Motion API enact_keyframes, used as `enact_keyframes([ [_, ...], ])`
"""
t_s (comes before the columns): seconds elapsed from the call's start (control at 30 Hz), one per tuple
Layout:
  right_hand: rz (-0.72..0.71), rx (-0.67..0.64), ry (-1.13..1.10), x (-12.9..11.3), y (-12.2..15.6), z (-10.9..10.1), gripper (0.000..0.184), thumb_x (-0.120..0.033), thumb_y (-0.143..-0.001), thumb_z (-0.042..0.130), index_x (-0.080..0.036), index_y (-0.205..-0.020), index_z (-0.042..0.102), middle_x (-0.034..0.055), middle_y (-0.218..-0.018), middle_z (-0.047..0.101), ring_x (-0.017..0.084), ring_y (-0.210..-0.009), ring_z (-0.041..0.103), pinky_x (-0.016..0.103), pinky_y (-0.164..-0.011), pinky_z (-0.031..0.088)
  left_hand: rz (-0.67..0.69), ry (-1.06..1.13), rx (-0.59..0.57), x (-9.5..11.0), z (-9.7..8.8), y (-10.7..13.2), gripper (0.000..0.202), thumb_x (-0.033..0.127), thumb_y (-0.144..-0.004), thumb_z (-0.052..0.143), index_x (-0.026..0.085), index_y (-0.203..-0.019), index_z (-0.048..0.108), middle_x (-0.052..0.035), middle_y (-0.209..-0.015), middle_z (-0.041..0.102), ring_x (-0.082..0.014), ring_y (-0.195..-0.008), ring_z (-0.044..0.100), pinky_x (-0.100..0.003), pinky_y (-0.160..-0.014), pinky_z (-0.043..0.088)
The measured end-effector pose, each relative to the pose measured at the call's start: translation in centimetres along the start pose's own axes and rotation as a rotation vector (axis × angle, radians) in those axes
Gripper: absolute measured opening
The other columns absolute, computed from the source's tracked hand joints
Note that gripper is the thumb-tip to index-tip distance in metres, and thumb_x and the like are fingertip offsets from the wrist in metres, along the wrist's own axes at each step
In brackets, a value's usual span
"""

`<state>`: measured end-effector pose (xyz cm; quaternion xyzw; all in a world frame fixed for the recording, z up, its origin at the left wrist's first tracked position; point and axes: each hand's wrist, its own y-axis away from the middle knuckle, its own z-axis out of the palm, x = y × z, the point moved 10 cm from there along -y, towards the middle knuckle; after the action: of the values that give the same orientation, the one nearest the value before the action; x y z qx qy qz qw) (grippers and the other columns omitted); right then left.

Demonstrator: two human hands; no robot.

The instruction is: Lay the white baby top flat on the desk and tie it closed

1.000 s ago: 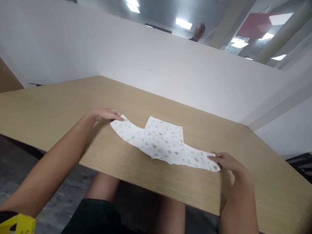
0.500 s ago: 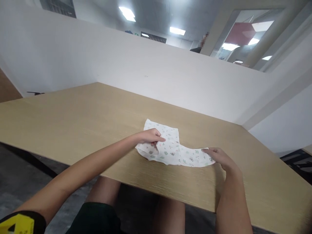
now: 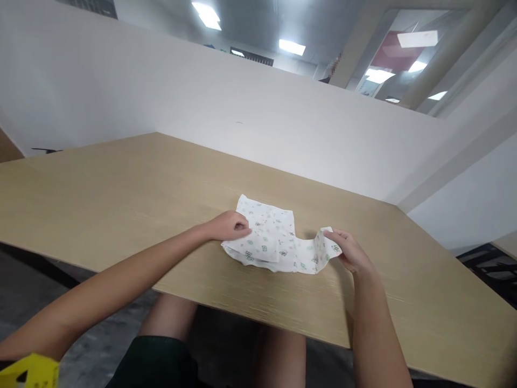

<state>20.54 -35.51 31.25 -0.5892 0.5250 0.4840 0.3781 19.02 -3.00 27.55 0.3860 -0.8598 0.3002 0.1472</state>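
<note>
A white baby shirt [image 3: 264, 229] with a small green, grey and pink print lies partly folded on the table. Its left part is doubled over into a layered block, while one sleeve [image 3: 304, 253] sticks out to the right. At the shirt's left edge my left hand [image 3: 229, 225] is closed, its fingers curled and the thumb tip on the cloth; the underside of its grip is hidden. My right hand [image 3: 348, 249] pinches the cuff end of that sleeve between thumb and fingers. That end is raised off the tabletop and bends upward.
The light wooden table [image 3: 133, 188] reaches far to the left and right, its front edge just above my legs. A white partition [image 3: 226, 118] stands along its back. Dark slatted objects [image 3: 490, 267] show beyond the right side.
My right hand has lifted the sleeve end and carried it left, so the sleeve now bends upward. My left hand has drawn back to the left, leaving the folded layer flatter.
</note>
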Motion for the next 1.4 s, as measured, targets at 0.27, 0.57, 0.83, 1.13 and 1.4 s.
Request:
enact_keyframes([
  [0.27, -0.022, -0.018, 0.069, -0.7, -0.2, 3.7, 0.058, -0.060, -0.068, 0.088, -0.012, -0.077, 0.056, 0.0011, -0.070, 0.046, 0.008, -0.062, 0.038, 0.022, -0.057, 0.027, -0.439, -0.097, 0.271, -5.6, -5.6, 1.4, 0.058, 0.062, -0.088, 0.063, 0.016, -0.062, 0.040, -0.0011, -0.060, 0.046, -0.0112, -0.057, 0.035, -0.031, -0.059, 0.022],
  [0.57, -0.008, -0.044, 0.116, 0.6, -1.2, 4.5, 0.062, -0.065, -0.064, 0.087, -0.012, -0.079, 0.058, 0.0036, -0.072, 0.053, 0.009, -0.065, 0.042, 0.023, -0.058, 0.031, -0.065, -0.072, 0.013, -1.3, -1.5, -0.1, 0.040, 0.043, -0.091, 0.063, 0.016, -0.119, 0.072, -0.0083, -0.124, 0.069, -0.0256, -0.122, 0.055, -0.038, -0.106, 0.038],
  [0.83, 0.000, -0.050, 0.161, 1.0, -1.4, 4.5, 0.067, -0.068, -0.064, 0.086, -0.010, -0.087, 0.064, 0.0047, -0.081, 0.057, 0.011, -0.071, 0.047, 0.023, -0.064, 0.035, -0.084, 0.013, 0.017, -3.2, -1.8, -0.3, 0.030, 0.044, -0.087, 0.061, 0.017, -0.098, 0.069, -0.0073, -0.107, 0.068, -0.0239, -0.107, 0.056, -0.038, -0.099, 0.039],
  [1.13, -0.013, -0.050, 0.126, 0.8, -1.2, 4.4, 0.064, -0.066, -0.065, 0.087, -0.010, -0.085, 0.063, 0.0027, -0.077, 0.053, 0.009, -0.068, 0.044, 0.023, -0.062, 0.032, -0.140, -0.017, -0.032, -4.0, -4.3, 0.8, 0.025, 0.039, -0.084, 0.064, 0.017, -0.096, 0.071, -0.0074, -0.103, 0.065, -0.0226, -0.100, 0.056, -0.035, -0.092, 0.039],
  [1.4, -0.049, -0.068, -0.023, -0.1, -0.7, 5.4, 0.060, -0.059, -0.066, 0.091, -0.011, -0.088, 0.062, 0.0016, -0.075, 0.053, 0.008, -0.065, 0.043, 0.022, -0.060, 0.033, 0.107, -0.030, 0.041, 1.8, -0.7, 0.1, 0.032, 0.048, -0.095, 0.063, 0.021, -0.110, 0.071, -0.0075, -0.117, 0.064, -0.0238, -0.116, 0.054, -0.041, -0.107, 0.034],
])
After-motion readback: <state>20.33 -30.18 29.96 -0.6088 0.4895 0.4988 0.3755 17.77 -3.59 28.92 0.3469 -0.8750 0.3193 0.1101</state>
